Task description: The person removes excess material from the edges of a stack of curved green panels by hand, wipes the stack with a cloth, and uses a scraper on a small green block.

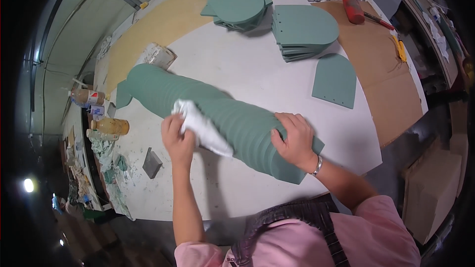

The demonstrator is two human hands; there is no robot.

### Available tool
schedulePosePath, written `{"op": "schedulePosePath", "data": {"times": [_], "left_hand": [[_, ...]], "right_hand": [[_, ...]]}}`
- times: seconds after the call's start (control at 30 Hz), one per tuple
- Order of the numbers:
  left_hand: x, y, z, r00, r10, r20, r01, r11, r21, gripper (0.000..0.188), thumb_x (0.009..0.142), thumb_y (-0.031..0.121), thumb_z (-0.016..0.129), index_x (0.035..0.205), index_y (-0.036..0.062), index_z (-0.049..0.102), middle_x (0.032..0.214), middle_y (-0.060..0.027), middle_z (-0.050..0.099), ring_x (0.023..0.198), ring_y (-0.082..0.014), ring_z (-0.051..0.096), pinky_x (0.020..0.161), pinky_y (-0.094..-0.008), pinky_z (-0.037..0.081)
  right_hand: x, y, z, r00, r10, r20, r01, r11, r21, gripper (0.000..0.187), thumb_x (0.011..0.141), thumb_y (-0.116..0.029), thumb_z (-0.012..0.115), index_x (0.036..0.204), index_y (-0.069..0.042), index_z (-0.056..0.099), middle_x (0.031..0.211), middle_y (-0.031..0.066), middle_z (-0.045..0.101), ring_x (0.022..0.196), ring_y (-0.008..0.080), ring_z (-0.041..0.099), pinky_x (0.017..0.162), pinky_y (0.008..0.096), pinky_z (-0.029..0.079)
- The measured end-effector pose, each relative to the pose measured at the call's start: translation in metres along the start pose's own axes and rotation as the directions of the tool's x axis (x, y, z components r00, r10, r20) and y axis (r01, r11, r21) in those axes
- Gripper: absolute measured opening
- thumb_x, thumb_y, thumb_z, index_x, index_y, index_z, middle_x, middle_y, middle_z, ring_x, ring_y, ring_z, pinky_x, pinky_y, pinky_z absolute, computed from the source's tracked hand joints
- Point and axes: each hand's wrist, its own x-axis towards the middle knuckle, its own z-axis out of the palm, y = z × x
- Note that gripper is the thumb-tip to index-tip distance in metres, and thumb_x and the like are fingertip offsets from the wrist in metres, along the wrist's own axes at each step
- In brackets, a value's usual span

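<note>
A long row of green rounded panels (237,116), packed face to face into a ribbed roll shape, lies on its side slantwise across the white table. My left hand (177,141) is closed on a crumpled white cloth (205,133), which touches the near side of the row at its middle. The cloth is slightly blurred. Over the row's right end curls my right hand (297,141), its fingers on top and its thumb apart from them. A green angular piece (124,95) shows at the row's far left end.
Behind lie stacked green discs (235,5), stacked arch-shaped panels (307,24) and one single panel (334,81). A red mallet (353,10) rests on brown cardboard (391,99). A paint-stained block (158,56), a grey plate (152,163) and bottles (110,126) are at left.
</note>
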Motion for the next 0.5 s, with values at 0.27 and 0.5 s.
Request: {"op": "schedulePosePath", "data": {"times": [0.27,0.5], "left_hand": [[-0.008,-0.016,-0.072,0.945,-0.281,-0.167,0.266,0.958,-0.108,0.015,0.084,0.002,0.059,0.094,-0.0054,0.067,0.093,-0.0092,0.067,0.086,-0.0174,0.061,0.075,-0.0305,0.049],[-0.092,-0.023,-0.023,0.640,-0.762,0.100,0.661,0.480,-0.577,0.023,0.088,0.000,0.049,0.102,-0.0066,0.067,0.090,-0.0066,0.068,0.077,-0.0126,0.062,0.070,-0.0281,0.051]], "right_hand": [[0.005,0.000,0.004,0.999,-0.035,0.012,0.035,0.999,-0.006,0.039,0.080,-0.023,0.069,0.113,-0.002,0.068,0.105,0.0104,0.070,0.090,0.0304,0.062,0.079,0.0428,0.051],[0.039,0.011,-0.022,0.910,0.041,0.413,-0.129,0.973,0.189,0.052,0.087,-0.028,0.072,0.128,0.003,0.063,0.124,0.0193,0.067,0.112,0.0363,0.063,0.097,0.0416,0.049]]}}
